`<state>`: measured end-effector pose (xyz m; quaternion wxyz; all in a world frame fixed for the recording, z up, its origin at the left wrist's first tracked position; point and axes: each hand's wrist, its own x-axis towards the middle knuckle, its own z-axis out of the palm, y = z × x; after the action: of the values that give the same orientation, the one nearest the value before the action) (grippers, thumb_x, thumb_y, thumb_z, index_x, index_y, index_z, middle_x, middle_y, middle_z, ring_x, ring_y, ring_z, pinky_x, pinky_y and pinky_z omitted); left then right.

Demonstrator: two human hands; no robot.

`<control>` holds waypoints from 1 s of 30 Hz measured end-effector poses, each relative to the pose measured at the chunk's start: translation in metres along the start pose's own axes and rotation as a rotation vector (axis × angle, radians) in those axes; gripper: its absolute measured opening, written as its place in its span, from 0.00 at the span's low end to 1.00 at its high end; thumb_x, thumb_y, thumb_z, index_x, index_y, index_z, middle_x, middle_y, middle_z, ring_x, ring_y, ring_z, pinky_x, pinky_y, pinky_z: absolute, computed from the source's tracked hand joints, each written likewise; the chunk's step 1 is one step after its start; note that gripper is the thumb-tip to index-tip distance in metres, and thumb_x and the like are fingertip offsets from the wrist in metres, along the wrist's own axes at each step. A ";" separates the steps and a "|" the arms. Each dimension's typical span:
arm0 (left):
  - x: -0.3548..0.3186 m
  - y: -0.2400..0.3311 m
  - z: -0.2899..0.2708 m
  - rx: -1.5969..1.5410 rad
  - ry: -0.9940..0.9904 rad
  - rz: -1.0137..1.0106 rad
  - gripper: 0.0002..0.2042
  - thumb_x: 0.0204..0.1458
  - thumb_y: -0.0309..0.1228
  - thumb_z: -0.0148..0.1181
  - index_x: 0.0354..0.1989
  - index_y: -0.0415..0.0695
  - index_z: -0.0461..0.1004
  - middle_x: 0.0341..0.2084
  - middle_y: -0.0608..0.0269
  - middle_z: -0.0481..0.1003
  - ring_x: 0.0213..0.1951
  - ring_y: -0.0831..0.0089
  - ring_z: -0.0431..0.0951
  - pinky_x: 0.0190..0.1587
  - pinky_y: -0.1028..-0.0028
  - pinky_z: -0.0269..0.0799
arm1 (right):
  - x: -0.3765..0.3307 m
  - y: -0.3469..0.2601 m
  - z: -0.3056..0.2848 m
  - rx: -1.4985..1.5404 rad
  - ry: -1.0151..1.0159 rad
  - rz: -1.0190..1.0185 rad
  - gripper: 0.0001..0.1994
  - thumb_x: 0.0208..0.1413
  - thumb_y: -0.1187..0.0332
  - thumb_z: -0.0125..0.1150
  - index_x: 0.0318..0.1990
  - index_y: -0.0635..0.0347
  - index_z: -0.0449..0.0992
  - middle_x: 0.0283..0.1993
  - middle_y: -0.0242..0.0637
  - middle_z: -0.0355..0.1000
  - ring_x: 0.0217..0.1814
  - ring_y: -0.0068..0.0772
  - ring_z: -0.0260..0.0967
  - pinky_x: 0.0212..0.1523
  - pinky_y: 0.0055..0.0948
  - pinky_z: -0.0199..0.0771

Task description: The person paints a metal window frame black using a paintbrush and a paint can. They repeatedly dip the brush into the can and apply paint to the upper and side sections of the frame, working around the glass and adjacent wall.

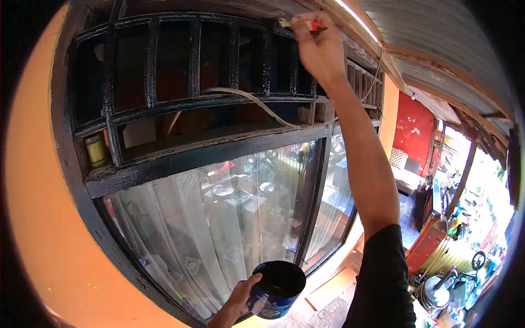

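High up, my right hand (324,54) grips a paintbrush with a red part on its handle (316,26). The brush tip is against the top rail of a wooden window grille, mostly hidden by my fingers. Glossy black paint coats many of the grille's upright slats (194,60). Low in the view, my left hand (239,298) is closed on the side of a blue can (273,310). The can is held upright, mouth facing up, and looks dark inside. My right arm reaches up across the window's right side.
A pale cable (246,95) droops across the grille. A yellow-green tin (95,151) stands on the ledge at left. Below are glass panes with white curtains (191,235). An orange wall (33,208) borders the window. Corrugated roofing (437,33) hangs at upper right; clutter lies beneath.
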<state>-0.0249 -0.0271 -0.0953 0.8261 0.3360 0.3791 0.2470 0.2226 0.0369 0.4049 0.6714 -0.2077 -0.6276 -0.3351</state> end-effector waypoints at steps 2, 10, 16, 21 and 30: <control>0.004 -0.002 -0.001 0.004 0.047 -0.036 0.35 0.55 0.51 0.66 0.66 0.42 0.65 0.57 0.45 0.70 0.54 0.47 0.76 0.50 0.46 0.80 | 0.002 0.011 -0.009 0.247 0.011 0.129 0.11 0.64 0.61 0.64 0.42 0.59 0.76 0.28 0.36 0.76 0.28 0.31 0.74 0.30 0.29 0.73; -0.035 0.005 0.007 -0.122 0.121 -0.013 0.47 0.48 0.54 0.75 0.75 0.57 0.57 0.63 0.52 0.68 0.60 0.60 0.69 0.52 0.62 0.77 | -0.008 0.084 -0.049 0.197 0.241 0.324 0.09 0.66 0.65 0.62 0.39 0.62 0.76 0.26 0.33 0.74 0.22 0.22 0.67 0.25 0.25 0.66; -0.042 0.011 0.007 -0.122 0.187 0.014 0.44 0.48 0.54 0.74 0.72 0.55 0.60 0.59 0.54 0.70 0.55 0.60 0.72 0.50 0.62 0.78 | -0.038 0.074 -0.051 -0.568 0.080 -0.047 0.07 0.66 0.64 0.58 0.44 0.57 0.75 0.37 0.43 0.80 0.39 0.51 0.75 0.42 0.45 0.75; -0.042 0.005 -0.005 -0.151 0.211 0.008 0.42 0.48 0.54 0.73 0.70 0.54 0.63 0.56 0.55 0.72 0.50 0.61 0.74 0.47 0.63 0.78 | -0.055 0.061 -0.070 -0.466 0.008 -0.059 0.07 0.63 0.67 0.60 0.46 0.53 0.73 0.40 0.44 0.80 0.43 0.61 0.73 0.48 0.51 0.71; -0.043 -0.003 -0.006 0.018 0.172 0.286 0.35 0.50 0.53 0.71 0.63 0.47 0.70 0.54 0.55 0.73 0.43 0.64 0.75 0.40 0.65 0.75 | -0.036 0.038 -0.076 -0.634 -0.221 -0.139 0.05 0.64 0.70 0.59 0.45 0.53 0.72 0.39 0.45 0.79 0.43 0.59 0.75 0.50 0.52 0.71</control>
<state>-0.0546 -0.0557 -0.0801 0.7440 0.3717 0.3987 0.3865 0.3034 0.0163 0.3652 0.4770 -0.3976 -0.5737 -0.5341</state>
